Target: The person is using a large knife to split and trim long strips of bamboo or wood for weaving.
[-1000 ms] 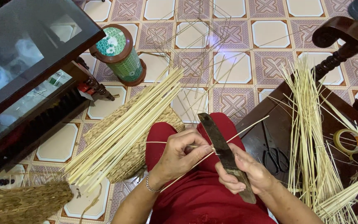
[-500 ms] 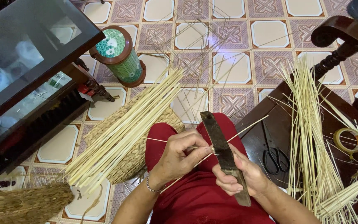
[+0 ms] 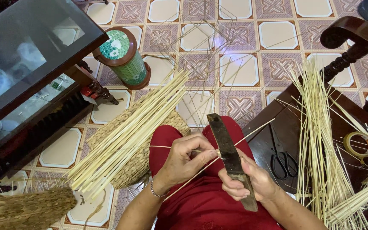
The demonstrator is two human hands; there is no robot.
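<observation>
Your right hand is wrapped tight around the handle of the dark flat knife, blade pointing up toward 12 o'clock over your lap, and it has slid a little lower and nearer your body than it sat a second ago, so the blade now stands steeper. Your left hand, just at 9 o'clock of the blade, is pinched narrow on a thin pale strip, thumb and forefinger pressing it against the knife edge; the strip runs out past the blade toward 2 o'clock and back down toward 7 o'clock across your red trousers. That small shift suggests the strip is being drawn along the edge, shaving or splitting it, with the cut not far along. Out at 9 o'clock of your left hand a thick bundle of cut strips lies slanted over a woven basket, and another woven piece sits at 8 o'clock in the frame corner. At 3 o'clock a loose sheaf of strips spreads over the dark wooden seat, with black scissors beside it and a roll of tape further right. Up at 11 o'clock a green patterned cylinder stands on the tiled floor next to a glass-topped cabinet
</observation>
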